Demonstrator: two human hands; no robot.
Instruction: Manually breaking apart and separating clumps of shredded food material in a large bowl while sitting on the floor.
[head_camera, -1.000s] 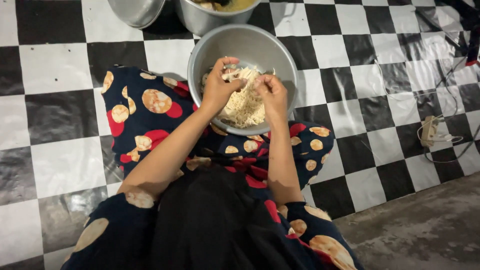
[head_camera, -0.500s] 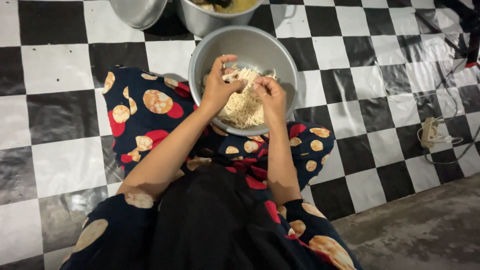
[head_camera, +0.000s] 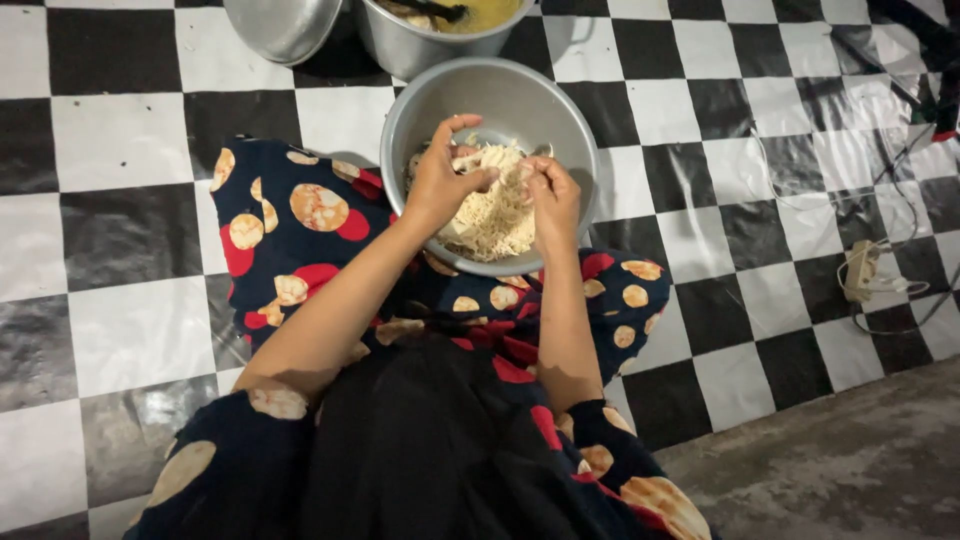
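Left hand (head_camera: 440, 185) fingers pinched on pale shredded food (head_camera: 492, 215) | right hand (head_camera: 550, 195) fingers curled, pinching the same heap | food sits in steel bowl (head_camera: 560, 115) on lap | best kept low over bowl, pulling small strands

both hands (head_camera: 495, 190) in perhaps noodles (head_camera: 495, 215)

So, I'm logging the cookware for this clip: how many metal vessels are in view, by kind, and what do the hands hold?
Metal bowl with pale shredded food: 1
Pot of yellow liquid: 1
Upturned metal lid or pan, cut off at the top edge: 1
Total: 3
The left hand and right hand both pinch the shredded food inside the bowl.
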